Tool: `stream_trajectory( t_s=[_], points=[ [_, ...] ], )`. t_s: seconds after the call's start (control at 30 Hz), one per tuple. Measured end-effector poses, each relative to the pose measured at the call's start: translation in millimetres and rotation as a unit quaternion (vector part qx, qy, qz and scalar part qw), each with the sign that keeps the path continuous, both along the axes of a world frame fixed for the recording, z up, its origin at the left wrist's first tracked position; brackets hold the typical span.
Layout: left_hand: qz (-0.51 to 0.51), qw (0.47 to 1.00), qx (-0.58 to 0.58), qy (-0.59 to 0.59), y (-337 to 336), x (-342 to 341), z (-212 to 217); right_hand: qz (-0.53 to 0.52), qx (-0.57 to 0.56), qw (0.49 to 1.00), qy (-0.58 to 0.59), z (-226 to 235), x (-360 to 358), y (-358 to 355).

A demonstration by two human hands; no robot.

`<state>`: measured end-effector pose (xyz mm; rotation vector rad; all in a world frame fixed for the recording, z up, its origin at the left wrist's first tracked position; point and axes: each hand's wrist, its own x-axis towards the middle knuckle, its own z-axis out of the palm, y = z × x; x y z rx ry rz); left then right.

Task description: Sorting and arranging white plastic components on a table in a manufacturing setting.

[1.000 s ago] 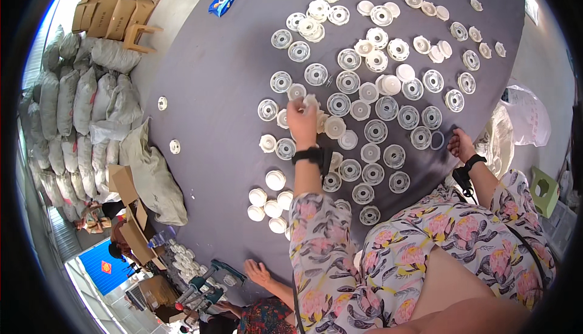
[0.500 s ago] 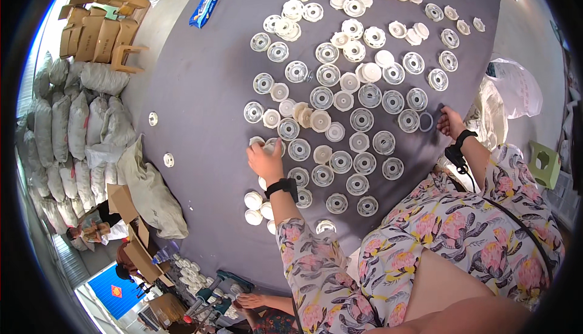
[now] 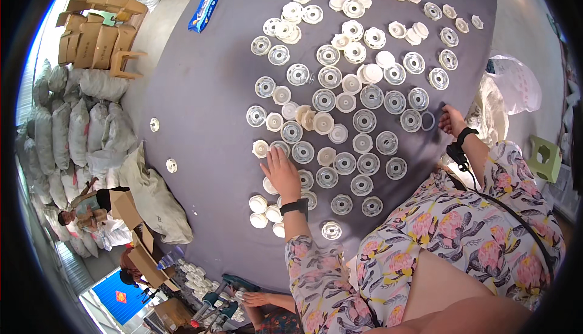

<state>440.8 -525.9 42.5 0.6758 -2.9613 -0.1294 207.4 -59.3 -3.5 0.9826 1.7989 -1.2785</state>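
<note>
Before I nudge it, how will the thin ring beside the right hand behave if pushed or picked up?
The ring is probably light: its narrow band surrounds a wide open middle. Lying flat on the table, it should slide rather than roll. Its thin band may flex a little when pinched, though I can't tell the material.

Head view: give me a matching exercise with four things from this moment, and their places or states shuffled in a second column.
Column one
1. Left hand
2. Blue rectangular wrapped packet
3. Thin pale plastic ring
4. Light-green plastic stool

Column two
A. Beside the right hand
B. Beyond the table, at the picture's right
C. Fingers extended, among white round plastic parts
D. On the grey tabletop, picture's upper left

Pairs: 1-C, 2-D, 3-A, 4-B
</note>
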Motion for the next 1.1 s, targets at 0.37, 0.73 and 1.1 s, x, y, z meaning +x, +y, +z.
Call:
stream_trajectory(
  t_s=[0.37,0.73,1.1],
  points=[
    [0.098,0.970,0.162,0.156,-18,-12,3,-0.003,-0.009,1.000,0.010,-7,2,5],
    [0.009,0.970,0.160,0.182,-44,-33,-3,0.014,0.007,1.000,0.006,-34,5,20],
    [-0.067,0.997,0.039,-0.018,-72,-100,3,0.003,-0.009,1.000,0.020,-43,0,37]
  ],
)
